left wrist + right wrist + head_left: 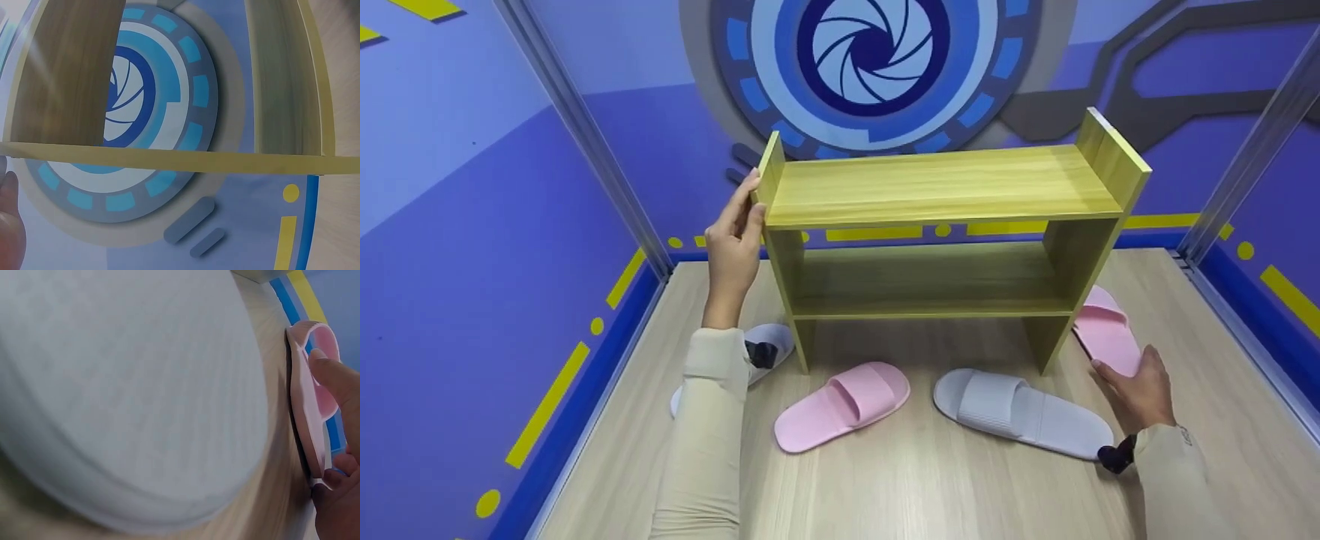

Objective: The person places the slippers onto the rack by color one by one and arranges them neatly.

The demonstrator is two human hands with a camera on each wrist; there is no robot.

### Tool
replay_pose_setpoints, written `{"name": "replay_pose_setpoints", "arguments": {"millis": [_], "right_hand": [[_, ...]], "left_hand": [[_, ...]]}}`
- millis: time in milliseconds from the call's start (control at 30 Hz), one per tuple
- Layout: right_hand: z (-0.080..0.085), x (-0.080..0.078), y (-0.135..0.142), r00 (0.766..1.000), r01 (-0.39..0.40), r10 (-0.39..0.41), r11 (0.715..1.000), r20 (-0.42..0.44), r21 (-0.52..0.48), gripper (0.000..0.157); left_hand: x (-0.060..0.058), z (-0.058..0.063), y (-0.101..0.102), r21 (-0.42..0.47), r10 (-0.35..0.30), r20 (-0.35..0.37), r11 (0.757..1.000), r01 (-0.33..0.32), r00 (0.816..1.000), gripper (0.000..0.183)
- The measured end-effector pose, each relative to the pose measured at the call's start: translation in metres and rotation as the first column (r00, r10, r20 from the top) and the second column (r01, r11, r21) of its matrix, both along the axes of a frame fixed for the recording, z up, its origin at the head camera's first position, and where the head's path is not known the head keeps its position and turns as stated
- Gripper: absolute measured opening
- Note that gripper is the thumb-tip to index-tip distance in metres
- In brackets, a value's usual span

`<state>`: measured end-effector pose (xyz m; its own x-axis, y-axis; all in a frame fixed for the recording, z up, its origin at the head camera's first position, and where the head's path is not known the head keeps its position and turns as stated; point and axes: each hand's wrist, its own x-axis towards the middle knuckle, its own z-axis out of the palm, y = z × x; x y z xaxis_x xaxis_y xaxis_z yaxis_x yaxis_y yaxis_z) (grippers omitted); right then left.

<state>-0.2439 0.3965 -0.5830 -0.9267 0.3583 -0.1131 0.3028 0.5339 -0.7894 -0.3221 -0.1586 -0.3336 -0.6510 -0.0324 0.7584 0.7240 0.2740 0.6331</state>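
Observation:
A yellow wood-grain shelf [930, 187] stands upright with two boards between its side panels. My left hand [735, 244] touches the outer face of the left panel near its top, fingers fairly straight. In the left wrist view, part of that hand [10, 225] shows beside the panel's edge. At the shelf's right, my right hand [1144, 386] holds a pink slipper [1110, 337] by its heel end, thumb on one side and fingers on the other. The right wrist view shows the thumb beside this slipper [306, 405] and curled fingers at its heel.
Another pink slipper [840, 409] and a grey slipper [1035, 416] lie in front of the shelf. A whitish slipper [776, 345] is partly hidden behind my left forearm. Blue printed walls [585, 187] enclose the wood-grain floor [915, 480] at the back and both sides.

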Motion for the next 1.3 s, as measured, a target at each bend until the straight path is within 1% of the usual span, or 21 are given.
{"name": "replay_pose_setpoints", "arguments": {"millis": [167, 433, 500, 633, 733, 900, 1000, 1133, 1300], "right_hand": [[0.000, -0.003, -0.003, 1.000, 0.011, -0.011, 1.000, 0.028, 0.008, 0.109], [-0.004, -0.006, -0.007, 0.997, 0.023, -0.022, 1.000, 0.073, -0.004, 0.117], [-0.004, -0.006, -0.008, 0.997, 0.028, -0.029, 1.000, 0.076, 0.014, 0.117], [-0.003, -0.007, -0.009, 0.996, 0.032, -0.039, 0.996, 0.083, 0.083, 0.117], [-0.002, -0.008, -0.009, 0.995, 0.031, -0.043, 0.990, 0.087, 0.136, 0.116], [-0.002, -0.009, -0.009, 0.993, 0.037, -0.055, 0.985, 0.107, 0.168, 0.111], [-0.002, -0.010, -0.010, 0.992, 0.047, -0.065, 0.985, 0.107, 0.168, 0.107], [-0.002, -0.010, -0.010, 0.994, 0.060, -0.074, 0.984, 0.081, 0.165, 0.102], [-0.002, -0.007, -0.007, 0.995, 0.076, -0.085, 0.988, 0.056, 0.137, 0.101]], "left_hand": [[0.000, 0.000, 0.000, 0.003, -0.004, 0.010, 1.000, 0.004, 1.000, 0.039], [-0.001, -0.001, -0.001, -0.005, -0.004, -0.012, 1.000, 0.004, 1.000, 0.040], [-0.001, -0.001, -0.001, -0.002, -0.005, -0.017, 1.000, 0.005, 1.000, 0.040], [-0.001, -0.001, -0.001, 0.003, 0.000, -0.020, 1.000, 0.000, 1.000, 0.040], [-0.002, -0.002, 0.000, 0.000, 0.005, -0.026, 1.000, -0.005, 1.000, 0.040], [-0.003, -0.003, 0.000, -0.006, 0.006, -0.043, 1.000, -0.006, 0.999, 0.039], [-0.002, -0.003, 0.000, -0.006, 0.008, -0.044, 1.000, -0.008, 0.999, 0.040], [-0.002, -0.002, 0.000, -0.002, 0.009, -0.044, 1.000, -0.009, 0.999, 0.040], [-0.002, -0.002, 0.001, 0.009, 0.009, -0.046, 1.000, -0.008, 0.999, 0.039]]}}
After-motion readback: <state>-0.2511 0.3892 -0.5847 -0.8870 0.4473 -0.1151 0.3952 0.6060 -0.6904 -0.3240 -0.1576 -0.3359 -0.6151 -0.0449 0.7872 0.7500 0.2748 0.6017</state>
